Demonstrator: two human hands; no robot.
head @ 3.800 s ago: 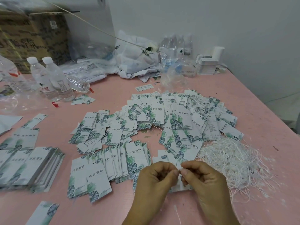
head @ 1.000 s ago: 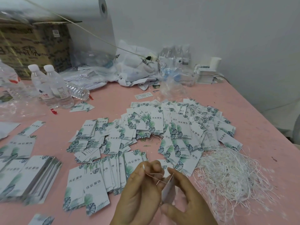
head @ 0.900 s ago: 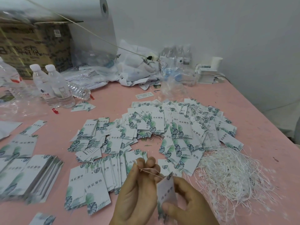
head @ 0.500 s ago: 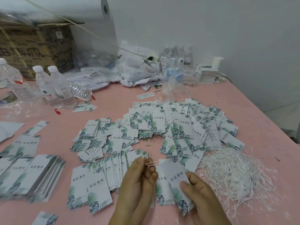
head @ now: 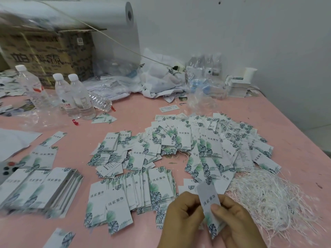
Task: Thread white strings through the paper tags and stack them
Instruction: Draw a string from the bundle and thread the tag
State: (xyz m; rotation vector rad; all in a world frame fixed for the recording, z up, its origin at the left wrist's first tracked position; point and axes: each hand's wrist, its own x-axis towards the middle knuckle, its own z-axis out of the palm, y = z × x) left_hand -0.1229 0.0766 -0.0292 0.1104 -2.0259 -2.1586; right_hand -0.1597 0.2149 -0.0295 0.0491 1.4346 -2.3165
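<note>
My right hand (head: pixel 236 221) pinches a white paper tag (head: pixel 208 197) with green leaf print, thumb on its face, holding it upright near the table's front edge. My left hand (head: pixel 180 213) is curled against the tag's left edge; what its fingers hold is hidden. A fanned row of tags (head: pixel 132 192) lies just left of my hands. A wide loose heap of tags (head: pixel 206 145) covers the middle of the pink table (head: pixel 136 111). A tangle of white strings (head: pixel 265 196) lies to the right of my hands.
Neat tag stacks (head: pixel 41 188) sit at the left edge. Water bottles (head: pixel 75 97) stand at the back left before a cardboard box (head: pixel 46 56). Crumpled plastic bags (head: pixel 161 81), more bottles and a small white box (head: pixel 238 86) line the wall.
The tag, held flat and low half a second ago, now stands upright in my right hand. My left hand has closed in against its edge. The string loop seen earlier is out of sight.
</note>
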